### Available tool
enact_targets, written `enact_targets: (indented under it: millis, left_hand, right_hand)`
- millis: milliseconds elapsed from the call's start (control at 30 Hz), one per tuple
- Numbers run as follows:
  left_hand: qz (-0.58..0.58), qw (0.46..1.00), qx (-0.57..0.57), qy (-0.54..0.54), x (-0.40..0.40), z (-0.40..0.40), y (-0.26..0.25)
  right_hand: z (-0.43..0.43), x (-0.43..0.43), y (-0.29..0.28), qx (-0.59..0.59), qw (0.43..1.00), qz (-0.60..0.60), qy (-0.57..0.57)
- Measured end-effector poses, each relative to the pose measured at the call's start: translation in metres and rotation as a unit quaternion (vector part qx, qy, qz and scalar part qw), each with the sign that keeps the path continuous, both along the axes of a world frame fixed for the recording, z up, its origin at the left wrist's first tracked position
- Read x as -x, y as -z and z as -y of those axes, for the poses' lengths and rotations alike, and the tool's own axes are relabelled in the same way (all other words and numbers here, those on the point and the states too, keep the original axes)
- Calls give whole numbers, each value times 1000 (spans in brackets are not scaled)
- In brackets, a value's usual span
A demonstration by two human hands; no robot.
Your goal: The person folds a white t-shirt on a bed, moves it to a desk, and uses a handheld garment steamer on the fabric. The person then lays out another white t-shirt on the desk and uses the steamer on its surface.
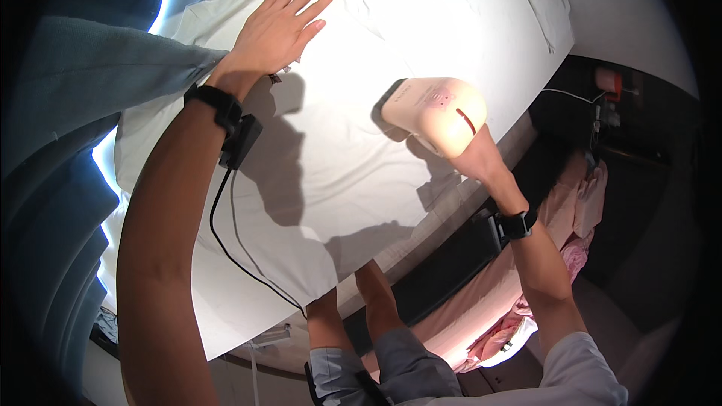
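My left hand (276,28) lies palm down on a white cloth (338,169), its fingers spread and holding nothing. The cloth is creased and covers the broad surface in front of me. My right hand (480,157) grips a cream handheld appliance (445,113), with a rounded back, a dark slot and a small pink printed picture. The appliance's dark front end points left, low over or against the cloth; whether it touches cannot be told. Most of my right fingers are hidden behind its body. Small printed tags (275,78) show beside my left wrist.
Blue-grey curtains (84,73) hang close along the left. A black cable (225,242) runs from a black box (242,141) at my left wrist past the cloth's near edge. Pink bedding (479,304) lies lower right. A folded white cloth (544,5) lies at the far right.
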State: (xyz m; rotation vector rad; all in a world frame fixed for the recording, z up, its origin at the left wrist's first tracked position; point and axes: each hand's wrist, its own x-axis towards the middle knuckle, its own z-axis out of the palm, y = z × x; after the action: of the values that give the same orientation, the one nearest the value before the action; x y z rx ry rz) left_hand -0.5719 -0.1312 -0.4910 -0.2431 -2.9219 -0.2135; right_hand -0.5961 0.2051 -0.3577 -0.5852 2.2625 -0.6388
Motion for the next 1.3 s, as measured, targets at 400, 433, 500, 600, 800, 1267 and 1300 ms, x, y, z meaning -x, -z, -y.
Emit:
enact_targets:
  millis: [400,433,500,600,800,1267,1300]
  left_hand:
    - [1,999,35,32,-20,20,-9]
    - [-2,999,29,32,-17,17,-8]
    - [-3,999,41,27,-15,18,-6]
    - [-9,999,47,18,-17,16,-2]
    - [-14,998,-59,28,-33,31,-11]
    - [5,1000,-24,-1,-96,60,-9]
    - [4,1000,-22,-2,-96,60,-8]
  right_hand:
    - [70,-49,48,-66,997,-25,-40]
    - [59,-48,45,-46,998,-34,-27]
    - [39,-53,43,-23,999,-41,-25]
    - [14,-63,29,-28,1000,-4,4]
    - [16,-72,5,31,999,16,26]
    - [105,-94,36,13,998,-34,-59]
    - [97,-95,36,20,997,-33,-62]
